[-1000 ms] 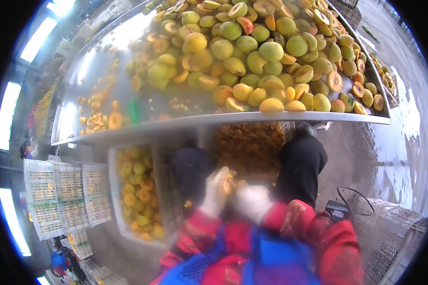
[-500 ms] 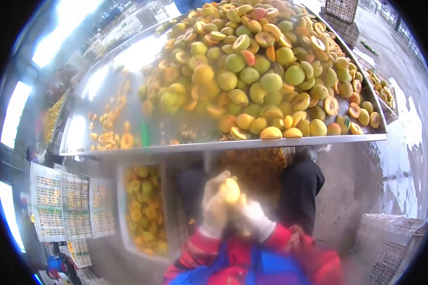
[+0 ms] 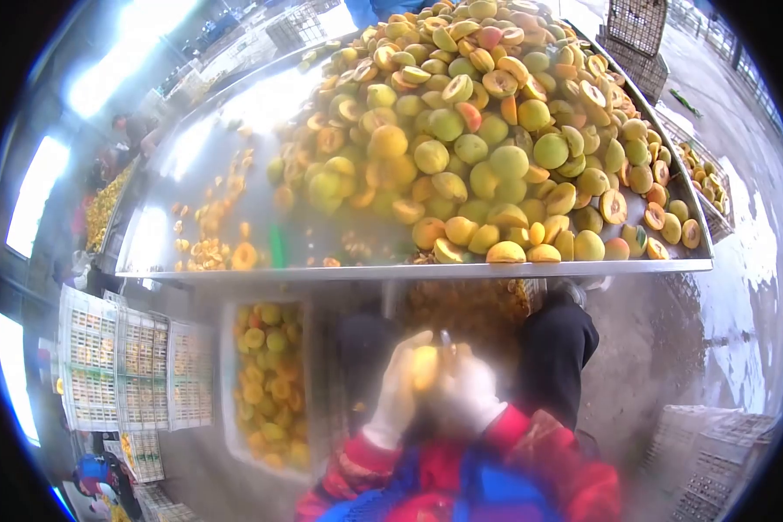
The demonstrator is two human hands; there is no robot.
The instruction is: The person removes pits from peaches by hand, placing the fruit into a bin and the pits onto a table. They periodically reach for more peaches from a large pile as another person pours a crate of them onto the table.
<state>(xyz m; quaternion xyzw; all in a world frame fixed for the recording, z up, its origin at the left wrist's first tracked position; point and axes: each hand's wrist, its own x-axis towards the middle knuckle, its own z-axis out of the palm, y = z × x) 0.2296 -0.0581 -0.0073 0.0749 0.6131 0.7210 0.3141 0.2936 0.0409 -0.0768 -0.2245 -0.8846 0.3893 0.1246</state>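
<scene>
In pale gloves, both my hands are close together over my lap, below the metal table's front edge. My left hand [image 3: 398,387] is closed around a yellow peach [image 3: 424,367]. Beside it my right hand [image 3: 468,389] has its fingers curled around a small tool [image 3: 445,337], of which only a narrow greyish tip shows above the fingers. Haze blurs this area, so the tool's exact kind is unclear. Above the hands, the metal table [image 3: 391,273] carries a big heap of peaches [image 3: 470,148], many cut in half.
Left of my legs stands a white crate of peaches [image 3: 270,365]. A container of brownish bits [image 3: 461,309] sits between my knees. Stacked white crates stand at left [image 3: 117,361] and lower right [image 3: 705,461]. Small orange pieces [image 3: 204,254] lie on the table's left part. People work at far left.
The view has shifted slightly. My right hand has turned more upright beside the peach, and the tool's tip now shows above its fingers. The left hand keeps its hold on the peach.
</scene>
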